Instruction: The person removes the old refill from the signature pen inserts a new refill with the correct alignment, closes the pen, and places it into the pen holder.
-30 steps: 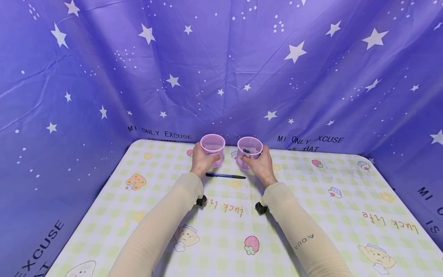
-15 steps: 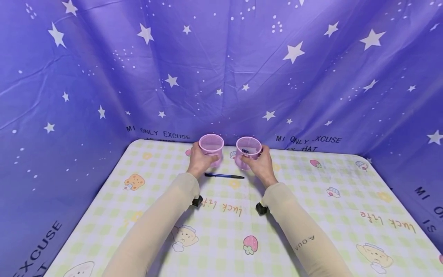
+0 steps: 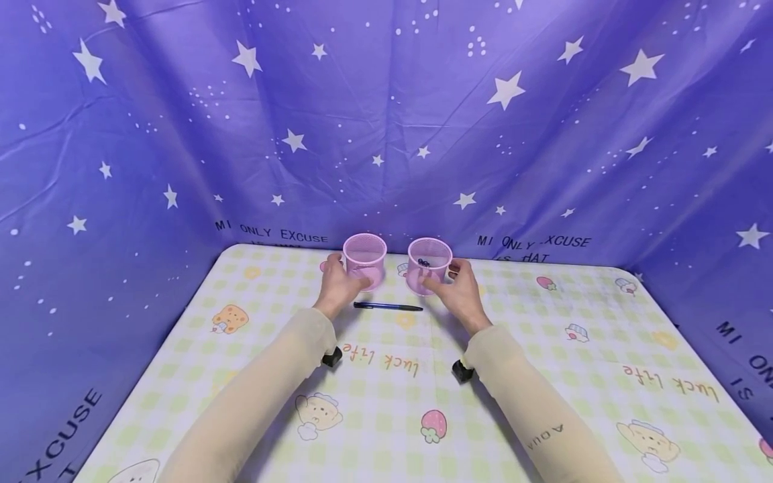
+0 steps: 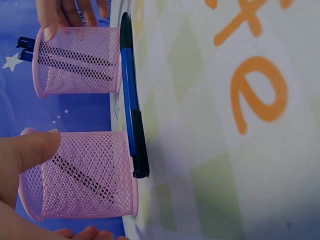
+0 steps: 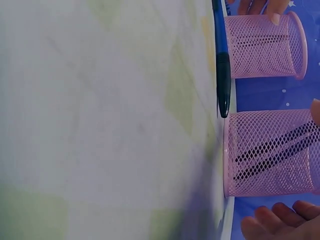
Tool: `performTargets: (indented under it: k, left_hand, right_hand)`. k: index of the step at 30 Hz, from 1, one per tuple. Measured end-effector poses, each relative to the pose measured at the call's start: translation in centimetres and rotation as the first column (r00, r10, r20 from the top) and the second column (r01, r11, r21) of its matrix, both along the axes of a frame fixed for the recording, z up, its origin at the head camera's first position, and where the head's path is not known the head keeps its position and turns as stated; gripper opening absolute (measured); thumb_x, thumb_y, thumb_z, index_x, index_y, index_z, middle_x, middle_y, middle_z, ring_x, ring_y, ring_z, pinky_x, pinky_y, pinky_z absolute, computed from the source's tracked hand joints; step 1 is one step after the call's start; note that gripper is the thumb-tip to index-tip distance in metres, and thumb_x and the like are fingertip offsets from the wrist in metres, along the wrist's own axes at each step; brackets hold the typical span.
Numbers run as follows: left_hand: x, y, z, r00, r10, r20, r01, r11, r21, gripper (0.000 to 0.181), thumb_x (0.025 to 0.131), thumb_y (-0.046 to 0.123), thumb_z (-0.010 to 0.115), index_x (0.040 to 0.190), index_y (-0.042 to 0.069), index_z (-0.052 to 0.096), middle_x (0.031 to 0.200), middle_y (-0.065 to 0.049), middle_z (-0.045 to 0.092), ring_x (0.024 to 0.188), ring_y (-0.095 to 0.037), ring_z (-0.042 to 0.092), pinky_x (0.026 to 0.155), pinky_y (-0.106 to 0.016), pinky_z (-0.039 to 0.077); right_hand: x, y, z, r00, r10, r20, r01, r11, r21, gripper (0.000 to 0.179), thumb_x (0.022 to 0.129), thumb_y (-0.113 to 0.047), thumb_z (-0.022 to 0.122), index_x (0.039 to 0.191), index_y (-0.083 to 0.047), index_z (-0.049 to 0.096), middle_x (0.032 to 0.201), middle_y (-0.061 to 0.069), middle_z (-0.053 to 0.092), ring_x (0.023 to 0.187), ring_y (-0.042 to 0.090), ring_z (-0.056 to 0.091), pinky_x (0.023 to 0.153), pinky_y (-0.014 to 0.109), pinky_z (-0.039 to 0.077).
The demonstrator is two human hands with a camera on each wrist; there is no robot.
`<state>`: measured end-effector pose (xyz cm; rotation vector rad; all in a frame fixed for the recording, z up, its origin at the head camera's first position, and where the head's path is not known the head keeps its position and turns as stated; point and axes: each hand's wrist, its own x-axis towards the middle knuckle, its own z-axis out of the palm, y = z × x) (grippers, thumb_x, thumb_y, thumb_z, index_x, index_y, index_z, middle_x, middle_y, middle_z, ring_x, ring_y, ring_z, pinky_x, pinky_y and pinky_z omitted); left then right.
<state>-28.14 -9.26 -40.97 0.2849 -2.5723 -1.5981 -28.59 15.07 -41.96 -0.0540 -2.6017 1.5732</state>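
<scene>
Two pink mesh pen holders stand upright side by side near the table's back edge. At the left holder [image 3: 376, 272], my left hand [image 3: 339, 288] has its thumb by the near side, and its fingers are spread away from the wall. My right hand [image 3: 461, 295] is likewise loosened around the right holder [image 3: 415, 276]; in the right wrist view its fingers [image 5: 275, 220] stand apart from the mesh. Through the mesh, one dark pen [image 4: 82, 176] shows in the left holder. Two dark pens [image 4: 27, 48] lean in the right one. A blue pen [image 3: 388, 306] lies crosswise in front.
The table [image 3: 513, 376] wears a green-and-white checked cloth with printed cartoons. Directly behind the holders hangs a purple star-patterned curtain [image 3: 386, 121], which also runs along both sides. Each wrist carries a small black camera [image 3: 331, 357].
Both hands have loosened from the holders, the left fingers drawing off leftward and the right fingers rightward. The holders and the blue pen stay in place; the head view has shifted slightly.
</scene>
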Motion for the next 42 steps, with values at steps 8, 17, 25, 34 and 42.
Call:
performTargets:
  k: [8,17,25,34,42]
  left_hand:
    - [0.8,-0.2,0.2,0.999,-0.035,-0.015,0.033,0.995,-0.093,0.069,0.073,0.014,0.076,0.126,-0.013,0.041,0.122,-0.026,0.049,0.113,-0.035,0.050,0.103,-0.043,0.038]
    - [1.7,-0.6,0.1,0.991,-0.136,-0.001,0.131,0.959,-0.251,0.038,0.074,0.015,0.075,0.101,-0.009,0.064,0.097,-0.020,0.064,0.090,-0.032,0.058,0.087,-0.043,0.047]
    - [2.1,-0.5,0.2,0.986,-0.148,0.071,0.163,0.933,-0.322,0.040,0.076,0.019,0.075,0.103,-0.008,0.062,0.100,-0.018,0.061,0.093,-0.032,0.057,0.089,-0.044,0.045]
    - [2.5,-0.4,0.7,0.973,-0.202,0.112,0.230,0.892,-0.390,0.019,0.079,0.019,0.073,0.087,0.002,0.070,0.089,-0.010,0.065,0.086,-0.026,0.058,0.081,-0.040,0.046]
    - [2.8,0.8,0.8,0.944,-0.299,0.136,0.328,0.824,-0.461,0.027,0.080,0.019,0.073,0.102,0.004,0.071,0.108,-0.012,0.068,0.101,-0.028,0.061,0.091,-0.042,0.046]
  right_hand:
    - [0.8,0.2,0.5,1.000,-0.014,0.026,0.012,0.999,0.052,0.075,0.076,-0.034,0.076,0.132,0.000,0.040,0.127,0.020,0.049,0.118,0.032,0.046,0.101,0.044,0.037]
    - [1.4,0.0,0.4,0.998,0.022,0.064,-0.031,0.988,0.149,0.062,0.080,-0.037,0.070,0.124,0.000,0.048,0.113,0.015,0.057,0.103,0.027,0.054,0.089,0.040,0.045]
    - [2.2,-0.5,0.8,0.998,0.059,0.025,-0.063,0.974,0.218,0.040,0.082,-0.029,0.068,0.107,0.001,0.058,0.096,0.011,0.063,0.085,0.024,0.059,0.074,0.034,0.049]
    - [2.4,-1.0,0.7,0.985,0.170,-0.024,-0.155,0.940,0.303,0.031,0.081,-0.023,0.072,0.101,0.000,0.063,0.087,0.008,0.065,0.078,0.020,0.059,0.071,0.033,0.048]
    - [2.3,-1.9,0.2,0.950,0.312,-0.031,-0.273,0.872,0.406,0.027,0.082,-0.021,0.071,0.102,-0.003,0.070,0.093,0.008,0.066,0.085,0.021,0.060,0.081,0.038,0.049]
